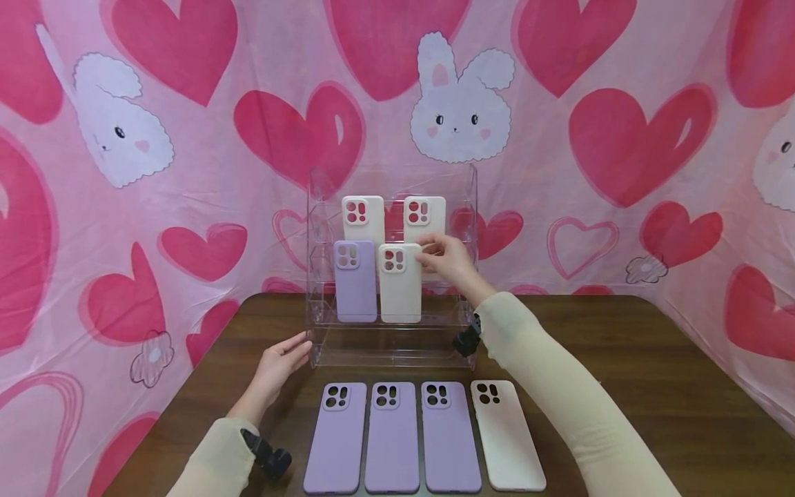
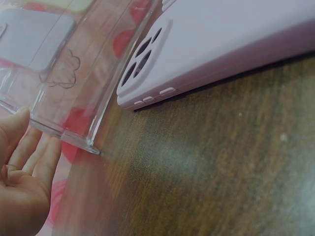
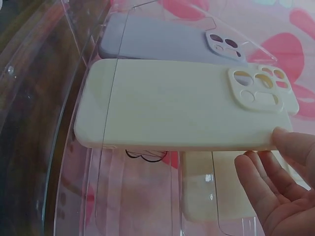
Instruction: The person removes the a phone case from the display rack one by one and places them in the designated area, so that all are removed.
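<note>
While in the rack [image 1: 446, 319], plain cream case [image 1: 400, 293] in right grip [image 1: 448, 261]

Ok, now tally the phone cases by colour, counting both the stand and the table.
Purple cases: 4 (1 on the clear stand, 3 on the table)
White or cream cases: 4 (3 on the clear stand, 1 on the table)
Total: 8
</note>
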